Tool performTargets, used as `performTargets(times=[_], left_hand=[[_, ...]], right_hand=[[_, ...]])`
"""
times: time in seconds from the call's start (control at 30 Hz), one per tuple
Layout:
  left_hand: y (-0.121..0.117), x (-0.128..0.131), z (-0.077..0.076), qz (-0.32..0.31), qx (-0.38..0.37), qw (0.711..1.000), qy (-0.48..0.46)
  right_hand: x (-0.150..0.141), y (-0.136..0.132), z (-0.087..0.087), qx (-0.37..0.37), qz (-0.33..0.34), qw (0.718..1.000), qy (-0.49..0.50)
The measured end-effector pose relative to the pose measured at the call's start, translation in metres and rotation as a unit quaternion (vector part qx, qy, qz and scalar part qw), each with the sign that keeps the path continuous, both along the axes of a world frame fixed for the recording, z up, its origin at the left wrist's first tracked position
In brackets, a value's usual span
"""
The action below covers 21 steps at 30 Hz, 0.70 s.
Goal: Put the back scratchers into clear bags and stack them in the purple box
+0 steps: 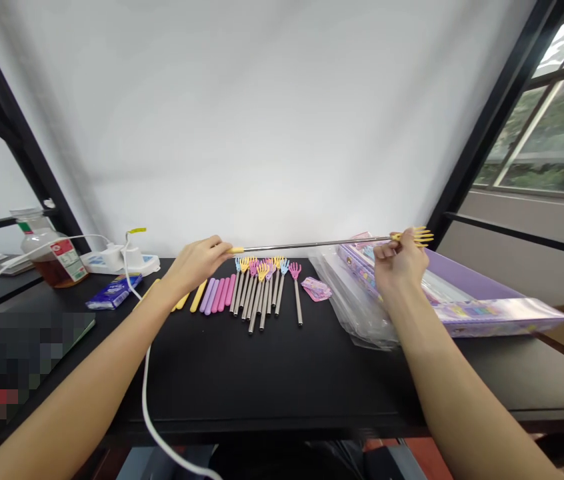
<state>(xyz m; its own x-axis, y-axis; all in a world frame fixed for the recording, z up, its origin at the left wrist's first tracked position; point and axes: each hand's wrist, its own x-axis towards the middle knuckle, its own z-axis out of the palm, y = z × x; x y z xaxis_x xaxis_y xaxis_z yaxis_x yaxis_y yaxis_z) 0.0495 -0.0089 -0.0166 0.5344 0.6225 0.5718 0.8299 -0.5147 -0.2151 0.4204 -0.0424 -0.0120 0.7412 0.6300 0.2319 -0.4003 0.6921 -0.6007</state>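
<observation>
A telescopic back scratcher (312,245) is stretched out level above the black table, held between both my hands. My left hand (202,259) is closed round its yellow handle. My right hand (402,260) pinches the other end, just by the yellow claw head. Below lie several metal back scratcher rods (255,300) with blue, yellow, pink and purple claws, side by side. Left of them is a row of loose handles (217,295) in pink, purple and yellow; my left forearm hides part of the row.
Small printed cards (317,289) lie right of the rods, beside clear plastic bags (357,313) and an open purple box (497,317). A blue packet (113,291), a power strip (149,264) and a glass jug (52,253) stand left. A white cable (146,387) crosses the table's front edge.
</observation>
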Motion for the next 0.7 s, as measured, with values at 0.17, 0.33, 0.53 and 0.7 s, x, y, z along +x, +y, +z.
performTargets(times=[0.17,0.33,0.53,0.7], left_hand=[[-0.009,0.035,-0.004,-0.109,0.045,0.993,0.01],[-0.027,0.068,-0.007,-0.121,0.064,0.991,-0.005],[-0.031,0.07,-0.01,-0.095,0.074,0.993,0.001],[-0.024,0.057,-0.002,-0.02,0.026,0.999,0.027]], right_hand=[[-0.044,-0.005,-0.01,-0.012,0.148,0.983,-0.111],[-0.082,-0.014,-0.019,-0.036,0.284,0.929,-0.235],[-0.099,-0.018,-0.027,-0.067,0.328,0.911,-0.239],[-0.084,-0.014,-0.013,-0.062,0.258,0.948,-0.175]])
